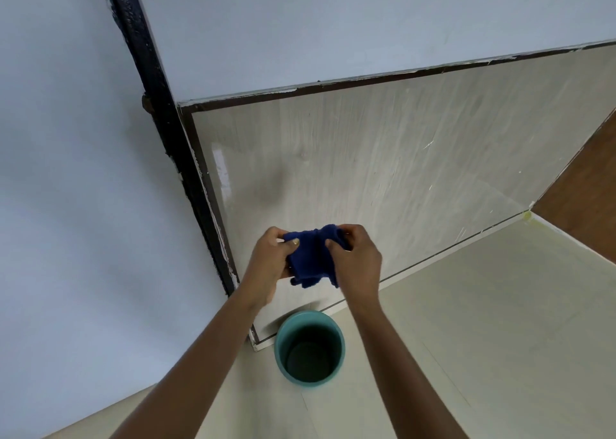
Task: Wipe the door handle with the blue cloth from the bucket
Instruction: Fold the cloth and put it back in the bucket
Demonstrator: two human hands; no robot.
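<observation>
Pale floor (466, 322) lay beneath the teal bucket (310, 348). Your left hand (270, 265) and right hand (358, 260) pinched the blue cloth (311, 258) between clenched fingers (333, 243); it looked soft, light and limp, best bunched in one fist.

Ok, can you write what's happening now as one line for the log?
step: cloth out | left hand + right hand: both gripping blue cloth | bucket: on floor below | door handle: not visible

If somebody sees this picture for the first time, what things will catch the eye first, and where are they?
The dark blue cloth at the centre, bunched between the left hand and the right hand, stands out most. Directly below it, a teal bucket stands on the pale floor, beside the bottom corner of the open door. No door handle is in view.
</observation>
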